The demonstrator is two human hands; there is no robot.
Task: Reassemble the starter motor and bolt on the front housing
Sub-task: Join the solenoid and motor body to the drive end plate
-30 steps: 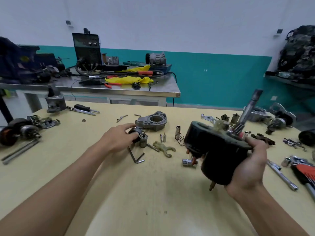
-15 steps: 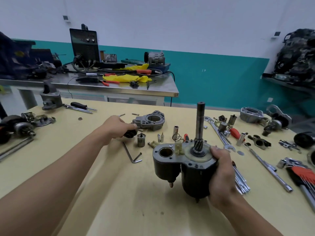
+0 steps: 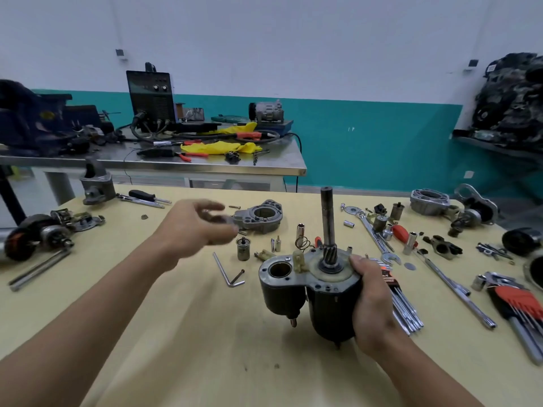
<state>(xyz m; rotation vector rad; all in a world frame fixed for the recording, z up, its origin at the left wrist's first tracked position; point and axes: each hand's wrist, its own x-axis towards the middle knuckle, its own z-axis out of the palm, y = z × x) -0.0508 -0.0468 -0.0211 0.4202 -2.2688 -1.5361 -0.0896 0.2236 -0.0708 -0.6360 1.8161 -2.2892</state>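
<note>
Starter motor (image 3: 320, 295) is upright, the right grip (image 3: 371, 304) clamped round its body; grey housing (image 3: 261, 215) lies just beyond the blurred left grip (image 3: 195, 227), open or closed unclear.

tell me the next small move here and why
Probably bring the left hand across to the starter motor. The right hand grips it upright, shaft up, the bore beside the shaft open, while the front housing lies on the table beyond the left hand. That hand is blurred in mid-air; whether it holds a part I cannot tell.
</note>
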